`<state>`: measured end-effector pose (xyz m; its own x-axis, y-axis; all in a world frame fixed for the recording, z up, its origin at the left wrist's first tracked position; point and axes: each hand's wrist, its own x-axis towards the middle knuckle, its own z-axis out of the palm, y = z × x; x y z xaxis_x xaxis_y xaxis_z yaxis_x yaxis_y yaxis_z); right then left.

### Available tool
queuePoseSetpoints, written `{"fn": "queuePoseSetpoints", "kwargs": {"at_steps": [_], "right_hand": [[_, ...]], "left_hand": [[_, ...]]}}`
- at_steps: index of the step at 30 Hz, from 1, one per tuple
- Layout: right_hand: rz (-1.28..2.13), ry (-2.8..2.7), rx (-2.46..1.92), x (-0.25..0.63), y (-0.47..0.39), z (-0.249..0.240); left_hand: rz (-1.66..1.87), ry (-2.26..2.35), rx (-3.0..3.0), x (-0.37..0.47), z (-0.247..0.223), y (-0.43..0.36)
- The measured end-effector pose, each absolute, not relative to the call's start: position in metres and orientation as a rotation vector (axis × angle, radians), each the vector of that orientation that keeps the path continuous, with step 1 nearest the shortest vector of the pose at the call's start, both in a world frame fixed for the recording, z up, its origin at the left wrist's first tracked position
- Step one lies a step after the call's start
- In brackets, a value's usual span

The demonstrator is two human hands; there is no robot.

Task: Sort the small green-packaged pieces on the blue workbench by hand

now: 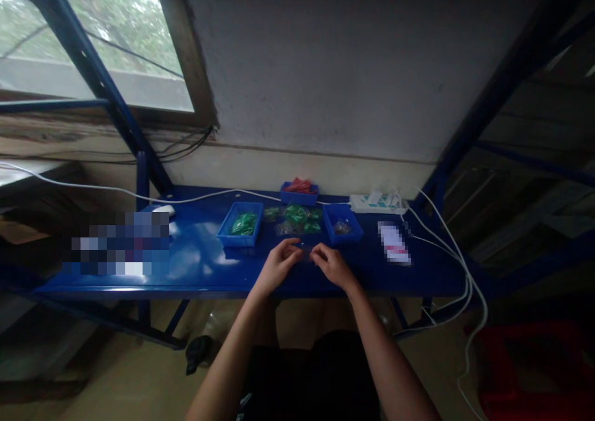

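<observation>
Over the front of the blue table, my left hand (pixel 281 261) and my right hand (pixel 331 265) come close together with their fingers pinched. Between the fingertips is a faint, see-through piece that looks like a small clear plastic bag (pixel 305 254); its contents, if any, are too small to tell. Just beyond my hands lies a pile of clear packets with green contents (pixel 295 215). To the left of the pile is a blue bin (pixel 238 241) of green pieces. A second blue bin (pixel 346 237), holding small greyish parts, stands to the right.
At the back, a smaller blue bin (pixel 299 196) holds red pieces. A white power strip (pixel 377 204) with plugs and cables sits at the back right. A blurred phone-like item (pixel 394 243) lies at the right. White cables (pixel 465 266) hang past the table's right end.
</observation>
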<state>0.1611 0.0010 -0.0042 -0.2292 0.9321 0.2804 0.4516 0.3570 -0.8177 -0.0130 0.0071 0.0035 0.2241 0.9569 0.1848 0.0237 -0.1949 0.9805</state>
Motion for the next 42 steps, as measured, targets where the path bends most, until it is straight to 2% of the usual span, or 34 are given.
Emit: {"fn": "queuePoseSetpoints", "kwargs": {"at_steps": [4, 10, 30, 37, 42], "right_hand": [[0.793, -1.779, -1.209, 0.1623, -0.0001, -0.0033], [0.781, -1.795, -1.205, 0.1620, -0.0023, -0.0014], [0.832, -1.738, -1.153, 0.1631, 0.0011, -0.0052], [0.738, -1.752, -1.168, 0.1657, 0.0005, -0.0034], [0.833, -1.774, -1.169, 0.1652, 0.0002, -0.0057]], "left_hand": [[0.992, 1.027, 1.575, -0.0138, 0.0042, 0.0067], [0.949, 1.076, 1.688, -0.0163, 0.0078, 0.0023], [1.033, 1.126, 1.734, -0.0130, 0.0025, 0.0063], [1.124, 1.196, 1.710, -0.0117, 0.0006, 0.0076], [1.016, 1.172, 1.707, -0.0112, 0.0018, 0.0060]]}}
